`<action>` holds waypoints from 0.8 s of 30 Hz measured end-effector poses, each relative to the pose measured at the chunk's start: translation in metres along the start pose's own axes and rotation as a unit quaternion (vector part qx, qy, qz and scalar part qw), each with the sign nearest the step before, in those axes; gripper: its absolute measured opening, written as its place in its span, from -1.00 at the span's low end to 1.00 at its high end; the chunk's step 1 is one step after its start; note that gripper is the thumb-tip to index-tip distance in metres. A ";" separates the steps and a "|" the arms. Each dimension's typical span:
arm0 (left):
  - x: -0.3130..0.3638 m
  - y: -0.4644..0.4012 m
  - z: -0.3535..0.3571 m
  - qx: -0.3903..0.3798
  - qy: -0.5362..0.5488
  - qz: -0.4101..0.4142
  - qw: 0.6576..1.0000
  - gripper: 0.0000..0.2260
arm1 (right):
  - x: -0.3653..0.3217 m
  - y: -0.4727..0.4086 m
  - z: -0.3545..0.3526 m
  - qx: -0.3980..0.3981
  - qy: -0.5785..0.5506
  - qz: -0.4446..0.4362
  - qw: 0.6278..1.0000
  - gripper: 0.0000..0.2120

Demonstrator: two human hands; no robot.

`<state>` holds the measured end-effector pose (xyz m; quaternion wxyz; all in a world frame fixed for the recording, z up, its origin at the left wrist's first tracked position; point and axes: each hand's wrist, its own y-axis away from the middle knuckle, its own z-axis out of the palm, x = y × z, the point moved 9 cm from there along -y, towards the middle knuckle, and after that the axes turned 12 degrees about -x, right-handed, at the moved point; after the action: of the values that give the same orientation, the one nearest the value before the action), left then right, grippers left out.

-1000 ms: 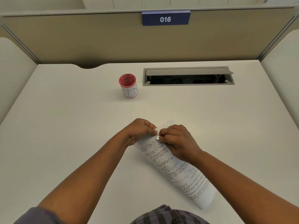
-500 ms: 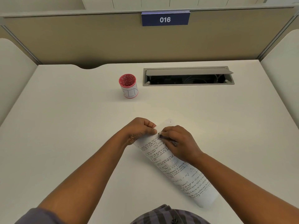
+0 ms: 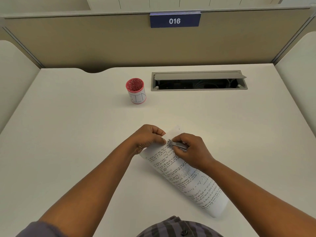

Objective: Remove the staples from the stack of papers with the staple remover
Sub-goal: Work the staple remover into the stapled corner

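Pale bench [image 3: 71,134] in a partitioned booth, stack of papers [image 3: 184,175] laid diagonally near the front edge, its top corner pinched by the closed left hand [image 3: 148,139]. Staple remover [image 3: 177,144] is gripped in the closed right hand [image 3: 191,149], tip at that corner; it is best slid flat under the staple, paper kept pinned

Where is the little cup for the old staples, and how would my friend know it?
Look at the white desk, toward the back, near the grey cable hatch. Just left of that hatch stands a small cup, alone and well away from both hands. It is the only red-rimmed thing there, with "BIN" handwritten on its white side.
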<state>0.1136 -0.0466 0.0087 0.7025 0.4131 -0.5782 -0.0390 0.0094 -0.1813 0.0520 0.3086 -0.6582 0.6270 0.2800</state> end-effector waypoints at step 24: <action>0.008 0.004 0.006 0.007 -0.035 0.003 0.999 -0.79 | 0.004 0.001 0.000 0.016 -0.047 0.039 0.998 -0.87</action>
<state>0.1099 -0.0513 0.0171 0.6788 0.4147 -0.6043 -0.0470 0.0084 -0.1840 0.0494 0.3370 -0.6142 0.6417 0.3120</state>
